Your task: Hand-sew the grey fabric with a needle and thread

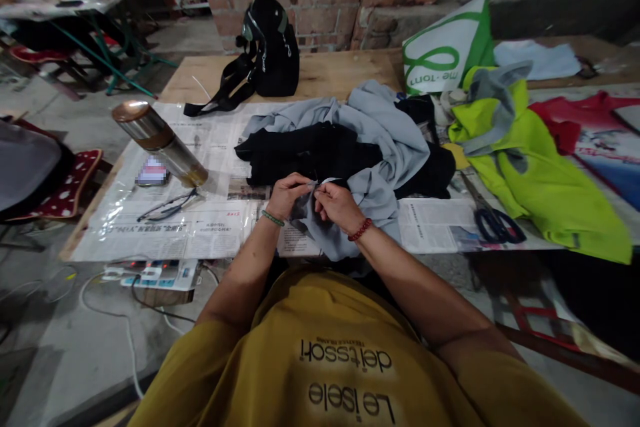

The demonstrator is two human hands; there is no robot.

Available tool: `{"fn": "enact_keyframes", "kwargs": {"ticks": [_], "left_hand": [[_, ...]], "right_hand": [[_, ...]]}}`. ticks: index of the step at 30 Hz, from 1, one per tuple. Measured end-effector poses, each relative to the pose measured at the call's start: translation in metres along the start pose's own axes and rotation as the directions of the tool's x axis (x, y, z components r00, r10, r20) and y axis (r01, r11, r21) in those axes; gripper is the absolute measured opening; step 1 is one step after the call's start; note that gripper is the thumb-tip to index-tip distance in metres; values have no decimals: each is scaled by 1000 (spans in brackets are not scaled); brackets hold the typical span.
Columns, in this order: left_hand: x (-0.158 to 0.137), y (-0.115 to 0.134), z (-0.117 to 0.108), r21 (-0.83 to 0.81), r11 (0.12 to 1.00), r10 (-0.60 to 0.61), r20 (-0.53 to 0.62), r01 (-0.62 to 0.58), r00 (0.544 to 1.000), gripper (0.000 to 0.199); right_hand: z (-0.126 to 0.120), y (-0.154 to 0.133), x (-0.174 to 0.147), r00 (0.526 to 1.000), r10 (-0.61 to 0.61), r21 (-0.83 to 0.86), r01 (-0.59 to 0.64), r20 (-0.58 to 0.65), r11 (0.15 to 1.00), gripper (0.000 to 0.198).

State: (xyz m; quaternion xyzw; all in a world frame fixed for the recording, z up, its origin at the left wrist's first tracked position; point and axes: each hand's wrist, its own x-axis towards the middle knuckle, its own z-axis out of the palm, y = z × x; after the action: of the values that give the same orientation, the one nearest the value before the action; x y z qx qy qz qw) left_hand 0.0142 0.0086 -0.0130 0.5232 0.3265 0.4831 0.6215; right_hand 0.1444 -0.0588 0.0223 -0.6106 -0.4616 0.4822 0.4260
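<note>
My left hand (287,197) and my right hand (338,205) are close together over the table's front edge, fingers pinched. Between them runs an edge of grey cloth (327,233), which hangs down below my fingers. Whether a needle or thread is in either pinch is too small to make out. The same grey cloth lies bunched up behind my hands. Black fabric (310,150) rests across its middle, just beyond my fingertips.
On the left are a steel flask (160,141), a phone (153,172) and eyeglasses (167,207) on newspaper (195,233). A black backpack (273,47) stands behind. Scissors (495,220), a neon-yellow garment (545,173) and a white-green bag (447,50) are right. A person sits far left.
</note>
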Motion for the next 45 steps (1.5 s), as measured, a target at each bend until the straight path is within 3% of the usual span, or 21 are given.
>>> {"fn": "enact_keyframes", "kwargs": {"ticks": [5, 8, 10, 14, 16, 19, 20, 21, 24, 27, 33, 40, 45], "left_hand": [[-2, 4, 3, 89, 993, 60, 128, -72, 990, 9], [-2, 2, 5, 104, 986, 111, 155, -128, 982, 7], [-1, -2, 4, 102, 986, 118, 148, -133, 982, 8], [1, -8, 3, 44, 996, 73, 83, -76, 994, 6], [2, -8, 3, -6, 999, 43, 63, -43, 997, 7], [1, -8, 4, -60, 998, 2, 62, 2, 998, 8], [1, -8, 4, -69, 998, -8, 68, 12, 998, 8], [1, -8, 4, -74, 997, -9, 74, 14, 997, 8], [3, -10, 2, -66, 998, 26, 91, -20, 996, 9], [4, -12, 1, -69, 997, 39, 94, -32, 995, 9], [3, -8, 7, -116, 989, -87, 39, 91, 995, 19], [0, -2, 10, -128, 973, -187, 49, 192, 981, 25], [1, 1, 8, -149, 966, -207, 32, 209, 978, 26]], "right_hand": [[-2, 6, 7, 999, -9, 22, 9, -33, 1000, 12], [-3, 10, 8, 999, -3, 69, 6, -37, 998, 4], [-4, 10, 5, 999, -9, 93, 13, -33, 996, 11], [-19, 4, -3, 992, -124, -93, 122, -24, 988, 10], [-32, -3, -4, 949, -282, -263, 239, -139, 935, 6], [-50, -15, 5, 800, -508, -451, 342, -320, 824, 11], [-54, -17, 10, 786, -526, -475, 345, -325, 810, 12], [-56, -19, 16, 806, -511, -478, 337, -298, 811, 14], [-51, -18, 28, 935, -341, -397, 277, -98, 875, 17], [-39, -10, 32, 983, -184, -180, 186, 25, 966, 20], [-28, 2, 30, 998, -55, 204, 51, 17, 978, 21], [-16, 7, 43, 986, -21, 409, 87, -164, 908, 19], [-9, 0, 57, 978, 60, 505, 50, -199, 861, 16]]}}
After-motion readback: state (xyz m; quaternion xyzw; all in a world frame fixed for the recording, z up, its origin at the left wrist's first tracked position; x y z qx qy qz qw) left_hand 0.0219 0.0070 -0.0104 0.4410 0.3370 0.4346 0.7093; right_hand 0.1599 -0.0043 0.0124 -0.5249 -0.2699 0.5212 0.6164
